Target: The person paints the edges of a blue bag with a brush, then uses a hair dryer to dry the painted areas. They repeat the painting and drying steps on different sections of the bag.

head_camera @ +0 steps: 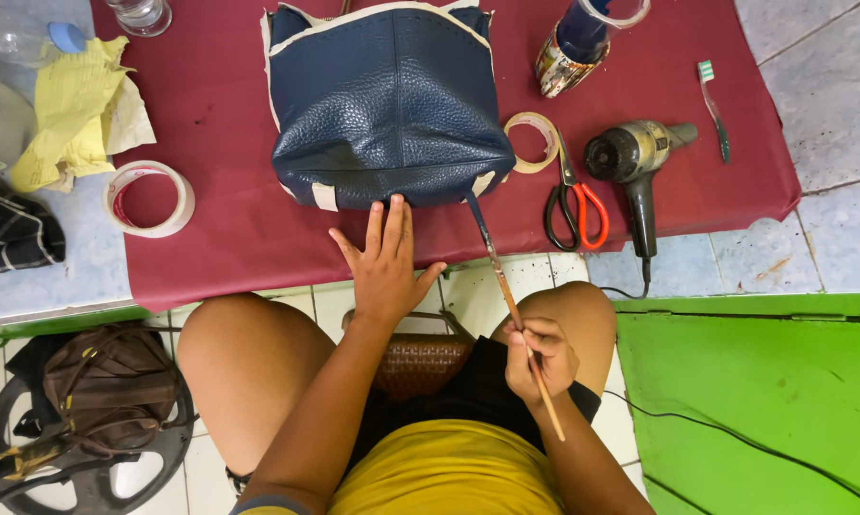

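A dark blue leather bag (387, 100) with strips of pale masking tape lies on a maroon cloth (229, 238). My left hand (384, 262) rests flat on the cloth, fingers spread, its fingertips touching the bag's near edge. My right hand (540, 357) grips a long thin paintbrush (506, 291) like a pen, above my right knee. The brush's dark tip touches the bag's lower right corner.
On the cloth lie a tape roll (148, 198), a smaller tape roll (535, 141), red-handled scissors (571, 200), a hair dryer (635, 162), a toothbrush (713, 107), a jar (578, 43) and yellow rags (72, 114). A brown bag (110, 386) sits on the floor at left, a woven bag (420, 362) between my knees.
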